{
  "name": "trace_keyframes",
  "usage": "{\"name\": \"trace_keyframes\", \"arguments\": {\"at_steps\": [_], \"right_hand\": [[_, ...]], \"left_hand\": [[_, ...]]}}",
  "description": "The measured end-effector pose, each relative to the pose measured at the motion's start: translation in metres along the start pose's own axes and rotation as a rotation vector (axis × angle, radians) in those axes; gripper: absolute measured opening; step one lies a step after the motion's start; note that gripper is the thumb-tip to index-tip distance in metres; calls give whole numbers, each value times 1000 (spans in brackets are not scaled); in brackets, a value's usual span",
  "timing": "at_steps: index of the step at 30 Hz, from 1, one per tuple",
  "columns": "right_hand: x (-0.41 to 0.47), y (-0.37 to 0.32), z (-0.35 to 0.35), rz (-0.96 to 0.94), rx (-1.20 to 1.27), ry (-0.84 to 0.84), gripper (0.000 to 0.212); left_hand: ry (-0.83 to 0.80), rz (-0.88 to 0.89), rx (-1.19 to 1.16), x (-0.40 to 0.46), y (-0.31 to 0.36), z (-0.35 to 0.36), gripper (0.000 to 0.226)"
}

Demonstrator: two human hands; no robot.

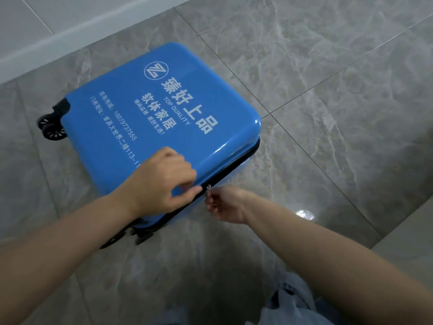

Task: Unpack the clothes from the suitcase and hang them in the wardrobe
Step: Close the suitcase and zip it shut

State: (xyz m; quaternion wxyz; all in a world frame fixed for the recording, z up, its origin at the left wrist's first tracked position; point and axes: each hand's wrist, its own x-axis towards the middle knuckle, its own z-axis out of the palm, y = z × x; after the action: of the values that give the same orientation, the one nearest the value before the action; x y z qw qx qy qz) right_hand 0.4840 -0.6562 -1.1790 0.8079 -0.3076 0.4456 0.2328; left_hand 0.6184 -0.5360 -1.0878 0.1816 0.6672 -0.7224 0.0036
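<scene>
Lying flat on the grey marble-patterned floor point(328, 78), the blue hard-shell suitcase point(150, 109) is closed, its printed lid facing up and its wheels point(50, 127) pointing to the left and toward the person. No clothes and no wardrobe are in view, so by my reading the task is at its very first step: getting the case unzipped.

The left hand point(161, 181) rests on the near edge of the lid, its fingers point(187, 188) curled over the rim just above the dark zipper seam point(236, 160), apparently steadying the shell rather than grasping anything separate. The right hand point(226, 204) hovers just beside that edge, thumb and forefinger pinched together at the small metal zipper pull point(208, 186); motion blur makes it hard to tell whether the pull is truly caught or only touched.

What the coming move turns on is the seam's direction. It runs along the near side of the case, from the wheels low at the left up toward the rounded corner at the right, so it leads away from the right hand toward that corner. The right hand is the nearer one to the pull and looks best placed to draw it along that line, while the left holds the lid down.
</scene>
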Motion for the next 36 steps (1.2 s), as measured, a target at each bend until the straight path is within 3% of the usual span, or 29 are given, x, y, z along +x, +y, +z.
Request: {"name": "trace_keyframes", "arguments": {"at_steps": [3, 6, 9, 12, 14, 17, 19, 21, 25, 28, 31, 33, 36], "right_hand": [[9, 20, 24, 94, -87, -99, 35], [7, 29, 15, 200, -292, -134, 29], [11, 25, -22, 148, -207, 211, 24], [14, 5, -66, -222, 91, 590, 19], [11, -14, -82, -446, 200, 539, 33], [-1, -33, -72, -555, 134, 329, 40], [-9, -33, -56, -590, 2, 337, 28], [-12, -24, -45, -638, -129, 392, 32], [-12, 28, -39, -656, -256, 376, 34], [-16, 60, -36, -525, -409, 330, 24], [-5, 49, -38, -438, -565, 337, 24], [12, 24, -43, -479, -527, 396, 21], [30, -18, -43, -577, -584, 409, 34]], "left_hand": [[54, -202, 44, 24, -6, 2, 37], [-137, -434, 120, 44, -6, 12, 89], [-336, -561, 190, 43, -6, 26, 114], [-342, -558, 214, 30, -9, 37, 119], [-347, -537, 243, 28, -10, 38, 123], [-361, -517, 247, 28, -10, 34, 123], [-350, -497, 241, 25, -12, 32, 112], [-287, -546, 193, 23, -15, 32, 94], [-76, -858, 113, 29, -27, 31, 85], [-58, -955, 186, 36, -34, 29, 93], [-140, -1001, 203, 31, -30, 34, 109], [-200, -982, 257, 19, -23, 40, 116], [-233, -907, 353, -6, -11, 40, 115]]}}
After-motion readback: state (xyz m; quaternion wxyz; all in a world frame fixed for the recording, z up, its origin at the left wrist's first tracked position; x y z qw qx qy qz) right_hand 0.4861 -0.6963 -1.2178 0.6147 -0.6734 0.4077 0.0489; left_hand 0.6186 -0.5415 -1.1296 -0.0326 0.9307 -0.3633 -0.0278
